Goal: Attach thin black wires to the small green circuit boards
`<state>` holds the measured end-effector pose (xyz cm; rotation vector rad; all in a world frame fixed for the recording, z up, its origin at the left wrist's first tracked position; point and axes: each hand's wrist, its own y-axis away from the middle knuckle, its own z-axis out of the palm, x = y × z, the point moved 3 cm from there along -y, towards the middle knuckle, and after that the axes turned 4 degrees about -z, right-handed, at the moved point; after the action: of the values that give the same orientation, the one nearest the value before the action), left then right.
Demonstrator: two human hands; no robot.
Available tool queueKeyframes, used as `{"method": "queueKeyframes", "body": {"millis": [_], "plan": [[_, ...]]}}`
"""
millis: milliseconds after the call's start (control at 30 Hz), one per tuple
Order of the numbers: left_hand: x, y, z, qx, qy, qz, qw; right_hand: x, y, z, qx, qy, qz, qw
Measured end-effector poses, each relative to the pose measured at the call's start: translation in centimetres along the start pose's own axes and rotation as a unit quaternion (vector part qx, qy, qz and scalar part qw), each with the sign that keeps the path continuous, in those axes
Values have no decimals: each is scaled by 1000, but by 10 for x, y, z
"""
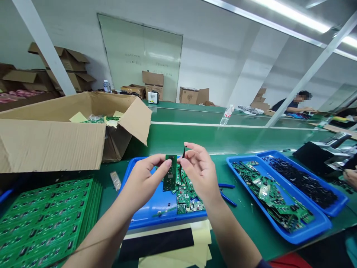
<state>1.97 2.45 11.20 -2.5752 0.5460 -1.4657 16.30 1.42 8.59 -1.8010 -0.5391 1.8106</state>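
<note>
My left hand [147,174] pinches a small green circuit board [170,178] between thumb and fingers, held upright above a blue tray [147,219]. Close beside it, my right hand [199,171] is closed on a thin black strip [183,153], which dangles from the fingertips; its exact kind is hard to make out. Loose circuit boards [186,195] lie in the right part of the tray, below both hands. Blue-handled pliers [228,197] rest on the table by the tray, partly hidden behind my right forearm.
Stacked green board panels [47,219] stand at left, before a large open cardboard box [52,143]. At right are a blue tray of boards [295,238] and another of small black parts [301,176]. Yellow paper sheets [173,258] carry a black strip sheet [158,243]. A co-worker [295,104] sits farther back.
</note>
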Motion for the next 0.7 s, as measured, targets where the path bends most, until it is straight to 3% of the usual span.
{"method": "queueKeyframes", "body": {"millis": [200, 333, 533, 700], "plan": [[-4, 2, -7, -7, 40, -20, 999, -10, -3, -20, -1, 154, -127, 980], [-2, 2, -6, -8, 36, -14, 999, -13, -2, -19, -8, 220, -209, 953], [2, 3, -4, -24, 28, -16, 999, -12, 0, -11, -86, 227, -204, 948], [4, 3, -2, -48, 9, 5, 999, -19, 3, -10, -151, 244, -248, 925]]}}
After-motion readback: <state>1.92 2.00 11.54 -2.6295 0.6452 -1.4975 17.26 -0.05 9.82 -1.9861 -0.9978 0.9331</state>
